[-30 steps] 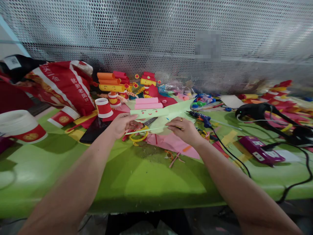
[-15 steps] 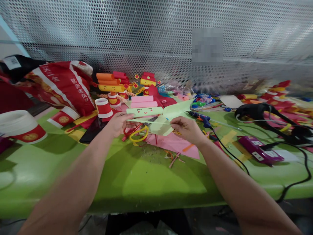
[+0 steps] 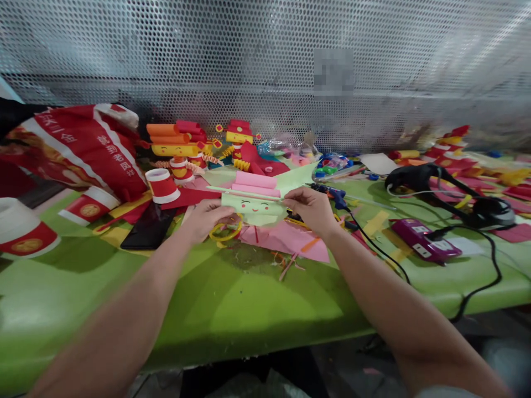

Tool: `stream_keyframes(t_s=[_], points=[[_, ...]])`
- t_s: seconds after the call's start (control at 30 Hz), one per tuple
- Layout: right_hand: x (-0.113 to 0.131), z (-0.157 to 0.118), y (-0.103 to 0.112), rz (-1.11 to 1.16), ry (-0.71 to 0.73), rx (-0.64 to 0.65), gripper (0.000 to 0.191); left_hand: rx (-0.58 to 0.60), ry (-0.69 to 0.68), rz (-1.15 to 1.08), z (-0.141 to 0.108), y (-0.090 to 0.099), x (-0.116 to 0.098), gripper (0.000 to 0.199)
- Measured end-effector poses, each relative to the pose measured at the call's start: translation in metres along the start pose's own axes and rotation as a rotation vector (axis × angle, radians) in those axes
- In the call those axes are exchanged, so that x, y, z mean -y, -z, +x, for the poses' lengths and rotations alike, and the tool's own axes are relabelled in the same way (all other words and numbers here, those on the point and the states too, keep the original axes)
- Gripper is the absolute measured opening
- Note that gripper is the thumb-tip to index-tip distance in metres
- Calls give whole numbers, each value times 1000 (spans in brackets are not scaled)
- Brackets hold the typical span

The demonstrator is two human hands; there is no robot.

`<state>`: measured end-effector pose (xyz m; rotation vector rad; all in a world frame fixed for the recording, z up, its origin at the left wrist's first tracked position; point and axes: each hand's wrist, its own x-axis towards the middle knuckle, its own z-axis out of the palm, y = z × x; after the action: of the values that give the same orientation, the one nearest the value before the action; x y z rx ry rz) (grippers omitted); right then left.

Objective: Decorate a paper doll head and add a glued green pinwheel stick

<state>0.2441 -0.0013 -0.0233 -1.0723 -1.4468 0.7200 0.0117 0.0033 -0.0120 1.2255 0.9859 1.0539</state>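
A thin pale green paper strip (image 3: 244,193) lies across the top of a pale green paper roll (image 3: 254,208) with a drawn smiling face. My left hand (image 3: 206,216) is closed at the left end of the strip and roll. At the right end, the fingers of my right hand (image 3: 307,207) pinch the strip. Pink paper rolls (image 3: 255,181) sit just behind the face roll. Yellow-handled scissors (image 3: 226,233) lie beside my left hand, partly hidden. Beneath is pink paper (image 3: 286,241) with scraps on it.
On the left are a red-and-white cup (image 3: 161,186), a phone (image 3: 148,228) and a red bag (image 3: 83,149). Paper figures (image 3: 172,150) stand behind. To the right are a blue glue gun (image 3: 337,194), a purple power strip (image 3: 425,240) and black cables on the green table (image 3: 249,309).
The strip has moved from in front of the face roll to its top edge, and both hands have come closer to the roll. The view has shifted slightly right.
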Motion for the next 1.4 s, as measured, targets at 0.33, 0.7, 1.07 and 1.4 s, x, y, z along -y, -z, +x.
stream_keyframes(t_s=[0.33, 0.7, 1.07, 1.4], points=[[2, 1, 3, -10, -59, 29, 29, 36, -68, 53, 0, 2, 5, 10], [8, 0, 5, -25, -233, 154, 39, 35, -72, 160, 0, 1, 5, 18], [-1, 0, 3, -106, -48, 46, 24, -46, -183, 7, 3, -3, 10, 33], [-3, -2, -1, -84, 104, 24, 15, -198, -286, -125, 8, -8, 15, 27]])
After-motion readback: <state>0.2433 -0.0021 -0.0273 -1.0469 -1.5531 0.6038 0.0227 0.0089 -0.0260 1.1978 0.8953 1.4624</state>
